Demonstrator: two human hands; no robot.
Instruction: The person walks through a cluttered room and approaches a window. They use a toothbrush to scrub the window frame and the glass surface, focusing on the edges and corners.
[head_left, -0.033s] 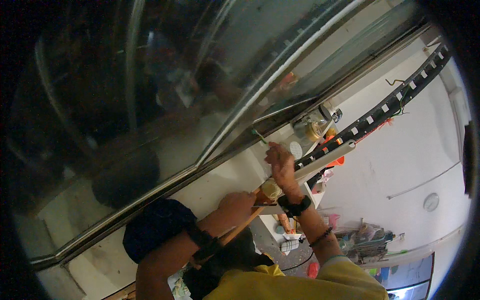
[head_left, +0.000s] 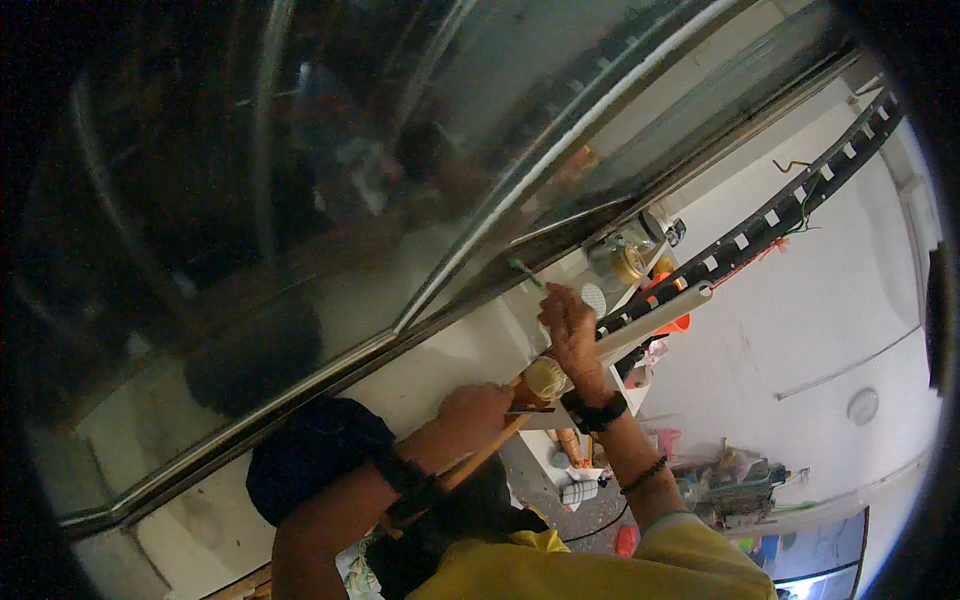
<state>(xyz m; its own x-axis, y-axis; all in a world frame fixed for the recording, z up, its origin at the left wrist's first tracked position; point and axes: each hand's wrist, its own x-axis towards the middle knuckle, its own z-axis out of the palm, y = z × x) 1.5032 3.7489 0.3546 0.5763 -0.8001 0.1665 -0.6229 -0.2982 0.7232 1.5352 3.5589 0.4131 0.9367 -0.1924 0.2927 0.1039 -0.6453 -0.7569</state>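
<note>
My right hand [head_left: 570, 325] is closed round a thin green-and-white stick that looks like a toothbrush [head_left: 527, 272]. Its far end meets the dark lower frame of the window [head_left: 470, 290]. My left hand [head_left: 475, 413] rests, fingers curled, at the front edge of the white sill [head_left: 405, 380]. A thin, flat, dark piece [head_left: 530, 410] juts from beside its fingers; what the fist grips is hidden. Between my hands stands a brown jar with a cream-coloured top [head_left: 545, 380]. Dark blue cloth [head_left: 320, 455] lies on the sill by my left forearm.
Glass jars [head_left: 625, 255] stand at the sill's right end. A pale tube [head_left: 660, 320] and a black strip with white squares [head_left: 760, 225] slant beside my right hand. A wooden edge [head_left: 480, 460] runs under my left wrist. Shelves with small goods lie below, right.
My right hand and the toothbrush-like stick have moved slightly to the right. My left hand stays where it was.
</note>
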